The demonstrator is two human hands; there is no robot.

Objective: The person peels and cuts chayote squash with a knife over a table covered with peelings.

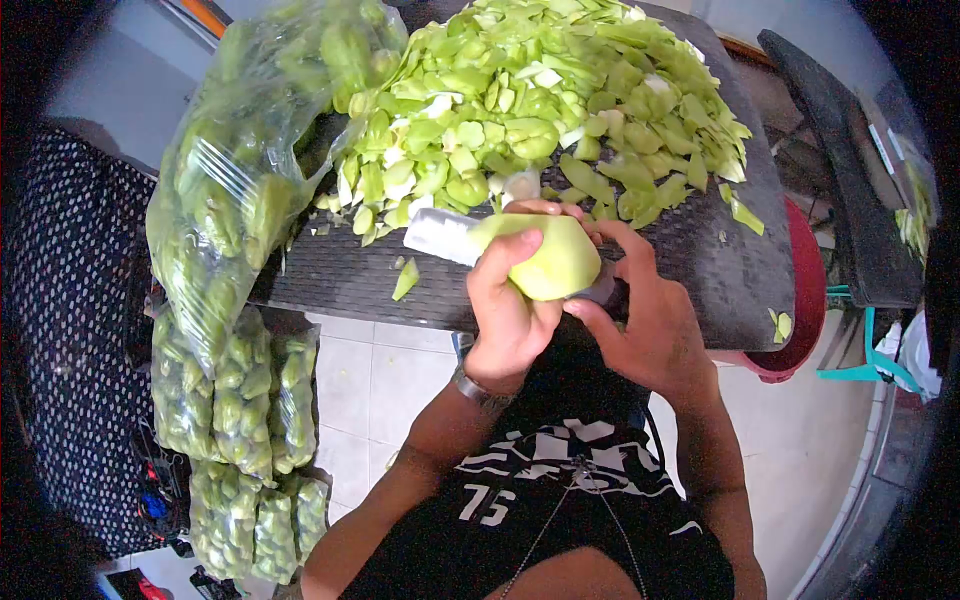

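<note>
A pale green, smooth-surfaced chayote is held over the near edge of the table. My left hand is closed around its left side, thumb on top. My right hand curls at the other side, fingertips touching the chayote. A broad knife blade sticks out to the left beneath the chayote. What looks like its dark handle shows by my right palm, though the middle is hidden. Beyond the hands lies a large heap of chayote pieces and peelings.
The dark ridged table carries the heap. At its left, a clear bag of whole chayotes hangs over the edge. Several filled bags are stacked below. A red tub stands under the right edge, near a dark chair.
</note>
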